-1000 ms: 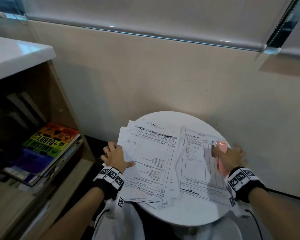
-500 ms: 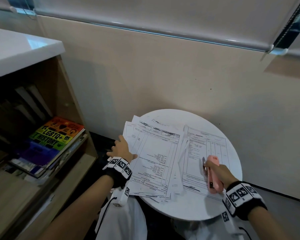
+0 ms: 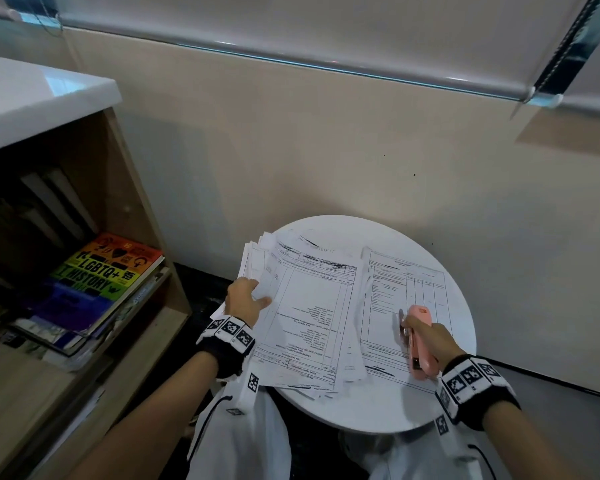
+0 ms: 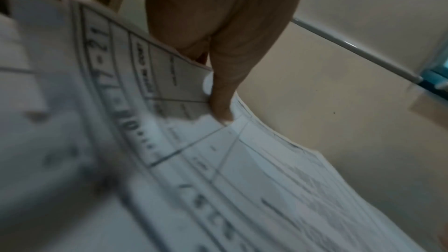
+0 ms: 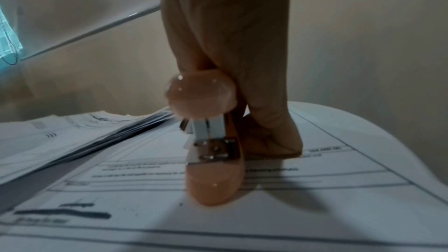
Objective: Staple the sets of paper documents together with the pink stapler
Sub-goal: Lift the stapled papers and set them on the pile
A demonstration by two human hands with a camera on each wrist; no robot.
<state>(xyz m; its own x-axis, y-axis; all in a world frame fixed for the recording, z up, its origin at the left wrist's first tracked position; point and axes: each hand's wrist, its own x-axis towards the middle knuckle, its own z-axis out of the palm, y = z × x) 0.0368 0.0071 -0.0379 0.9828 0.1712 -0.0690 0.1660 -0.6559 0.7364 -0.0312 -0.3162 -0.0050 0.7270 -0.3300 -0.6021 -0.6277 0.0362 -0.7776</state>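
left hand [image 3: 245, 299] pinches left stack's [image 3: 302, 317] overhanging edge | right hand [image 3: 430, 337] grasps pink stapler [image 3: 419, 341] — over right sheet [image 3: 395, 296]

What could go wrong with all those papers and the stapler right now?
The left hand pinches only the edge of the loose stack, which overhangs the round table; sheets could slide off. The right hand grips the pink stapler on its side over the other document, so it might staple crooked.

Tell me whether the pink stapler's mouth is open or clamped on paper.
Open. In the right wrist view the pink stapler shows a gap between top arm and base, no sheet inside; the right hand holds it over the right-hand document.
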